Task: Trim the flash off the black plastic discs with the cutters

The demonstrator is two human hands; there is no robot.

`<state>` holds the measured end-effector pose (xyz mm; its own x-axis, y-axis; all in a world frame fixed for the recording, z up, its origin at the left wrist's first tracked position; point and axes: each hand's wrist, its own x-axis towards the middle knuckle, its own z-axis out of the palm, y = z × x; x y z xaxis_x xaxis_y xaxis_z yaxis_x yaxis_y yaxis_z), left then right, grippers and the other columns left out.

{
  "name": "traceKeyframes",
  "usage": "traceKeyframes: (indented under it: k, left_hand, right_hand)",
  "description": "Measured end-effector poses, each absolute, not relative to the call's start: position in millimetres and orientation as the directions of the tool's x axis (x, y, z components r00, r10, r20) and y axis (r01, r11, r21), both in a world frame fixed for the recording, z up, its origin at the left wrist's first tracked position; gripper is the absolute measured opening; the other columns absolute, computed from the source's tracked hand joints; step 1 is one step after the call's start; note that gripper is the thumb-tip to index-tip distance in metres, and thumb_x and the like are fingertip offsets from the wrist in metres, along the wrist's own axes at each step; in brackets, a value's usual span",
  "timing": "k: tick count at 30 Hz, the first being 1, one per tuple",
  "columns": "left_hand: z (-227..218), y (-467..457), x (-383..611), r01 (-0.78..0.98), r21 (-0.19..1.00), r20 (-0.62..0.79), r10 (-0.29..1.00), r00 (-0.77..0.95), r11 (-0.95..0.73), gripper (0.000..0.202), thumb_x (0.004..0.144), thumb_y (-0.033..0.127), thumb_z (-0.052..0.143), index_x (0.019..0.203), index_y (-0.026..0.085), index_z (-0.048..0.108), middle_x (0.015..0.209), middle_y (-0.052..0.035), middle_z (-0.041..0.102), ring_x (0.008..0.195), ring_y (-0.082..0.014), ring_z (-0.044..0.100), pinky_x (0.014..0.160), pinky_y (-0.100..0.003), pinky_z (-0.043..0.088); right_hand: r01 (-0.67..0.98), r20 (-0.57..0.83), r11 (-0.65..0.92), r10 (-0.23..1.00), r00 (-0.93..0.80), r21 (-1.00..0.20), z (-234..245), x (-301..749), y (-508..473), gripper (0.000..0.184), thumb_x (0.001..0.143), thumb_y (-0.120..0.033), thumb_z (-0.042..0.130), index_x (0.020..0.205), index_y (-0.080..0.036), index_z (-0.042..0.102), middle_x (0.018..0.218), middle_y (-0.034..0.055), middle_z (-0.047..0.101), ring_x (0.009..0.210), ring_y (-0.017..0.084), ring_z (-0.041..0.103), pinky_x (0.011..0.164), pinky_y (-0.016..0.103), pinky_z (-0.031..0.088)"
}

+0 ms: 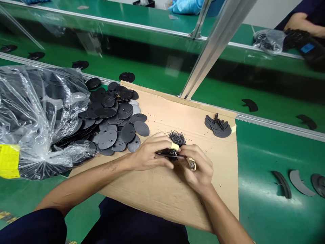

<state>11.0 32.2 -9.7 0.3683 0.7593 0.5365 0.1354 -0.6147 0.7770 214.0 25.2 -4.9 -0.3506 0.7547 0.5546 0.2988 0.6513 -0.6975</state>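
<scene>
My left hand [151, 152] grips a thin black plastic part [165, 154], seen nearly edge-on, between thumb and fingers. A pale yellow covering wraps one of its fingertips. Against that part, my right hand [200, 166] is closed around a small tool [191, 164] whose wrapped handle end shows brown and pale yellow; its working end is hard to make out. Just beyond both hands lies a heap of small black shavings [177, 137] on the cardboard sheet [157, 193]. To the left is a large pile of black oval discs [108, 139].
A clear plastic bag [38, 118] of black parts bulges at the left. Curved black pieces [218, 127] are stacked on the cardboard's right corner. A metal post [208, 51] rises behind. More curved parts [301, 183] lie at the right. Another person's arm [303, 23] shows top right.
</scene>
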Motion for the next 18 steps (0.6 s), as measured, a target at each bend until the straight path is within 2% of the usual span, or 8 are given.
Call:
traceKeyframes:
  k: [2, 3, 6, 8, 12, 15, 18]
  left_hand:
    - [-7, 35, 8, 0.02, 0.895, 0.404, 0.828, 0.388, -0.446, 0.065, 0.1, 0.067, 0.035, 0.109, 0.015, 0.073, 0.093, -0.011, 0.073, 0.085, -0.0179, 0.066, 0.077, -0.032, 0.056]
    - [-7, 36, 7, -0.028, 0.937, 0.331, 0.857, 0.396, -0.349, 0.062, 0.102, 0.063, 0.036, 0.109, 0.015, 0.074, 0.094, -0.0108, 0.074, 0.085, -0.0172, 0.068, 0.077, -0.031, 0.056]
    - [-10, 38, 6, -0.12, 0.985, 0.163, 0.883, 0.439, -0.122, 0.039, 0.096, 0.05, 0.062, 0.1, 0.014, 0.075, 0.093, -0.0083, 0.075, 0.082, -0.0155, 0.07, 0.074, -0.027, 0.057]
    - [-12, 38, 7, -0.145, 0.989, 0.104, 0.875, 0.473, -0.04, 0.036, 0.09, 0.048, 0.072, 0.094, 0.012, 0.075, 0.088, -0.0076, 0.074, 0.079, -0.0152, 0.07, 0.072, -0.025, 0.057]
    - [-12, 37, 6, -0.178, 0.984, 0.11, 0.861, 0.496, -0.023, 0.034, 0.089, 0.045, 0.074, 0.09, 0.011, 0.075, 0.087, -0.0078, 0.073, 0.078, -0.0142, 0.07, 0.072, -0.024, 0.057]
    - [-8, 37, 4, -0.139, 0.985, 0.157, 0.848, 0.506, -0.1, 0.032, 0.092, 0.043, 0.072, 0.09, 0.011, 0.074, 0.085, -0.0078, 0.072, 0.077, -0.0137, 0.067, 0.07, -0.024, 0.055]
    - [-2, 38, 1, -0.028, 0.976, 0.198, 0.815, 0.545, -0.218, 0.027, 0.096, 0.037, 0.067, 0.088, 0.012, 0.072, 0.08, -0.0058, 0.069, 0.074, -0.0125, 0.064, 0.069, -0.023, 0.052]
  right_hand:
    - [0.269, 0.518, 0.598, 0.796, -0.315, -0.755, -2, 214, 27, 0.016, 0.09, -0.008, 0.063, 0.096, -0.023, 0.066, 0.092, 0.0053, 0.069, 0.08, 0.019, 0.067, 0.068, 0.033, 0.054]
    - [0.254, 0.495, 0.573, 0.811, -0.312, -0.779, -1, 214, 28, 0.015, 0.09, -0.009, 0.064, 0.094, -0.023, 0.066, 0.092, 0.005, 0.069, 0.08, 0.019, 0.066, 0.069, 0.033, 0.054]
    - [0.195, 0.431, 0.516, 0.83, -0.353, -0.834, 1, 212, 30, 0.012, 0.091, -0.012, 0.065, 0.094, -0.023, 0.066, 0.093, 0.0053, 0.069, 0.083, 0.019, 0.066, 0.072, 0.033, 0.054]
    - [0.148, 0.405, 0.487, 0.832, -0.38, -0.861, 2, 211, 29, 0.01, 0.093, -0.014, 0.065, 0.095, -0.023, 0.066, 0.094, 0.0051, 0.069, 0.084, 0.018, 0.066, 0.074, 0.033, 0.054]
    - [0.084, 0.361, 0.428, 0.838, -0.409, -0.9, 4, 210, 27, 0.005, 0.096, -0.022, 0.064, 0.091, -0.023, 0.064, 0.092, 0.0047, 0.067, 0.083, 0.018, 0.064, 0.074, 0.033, 0.054]
    - [0.087, 0.313, 0.39, 0.836, -0.45, -0.917, 6, 213, 29, 0.01, 0.096, -0.028, 0.064, 0.089, -0.022, 0.064, 0.092, 0.0053, 0.065, 0.082, 0.018, 0.063, 0.074, 0.034, 0.054]
    - [0.124, 0.272, 0.379, 0.823, -0.498, -0.917, 6, 216, 33, 0.012, 0.096, -0.03, 0.065, 0.086, -0.022, 0.064, 0.092, 0.0055, 0.063, 0.082, 0.018, 0.061, 0.075, 0.034, 0.053]
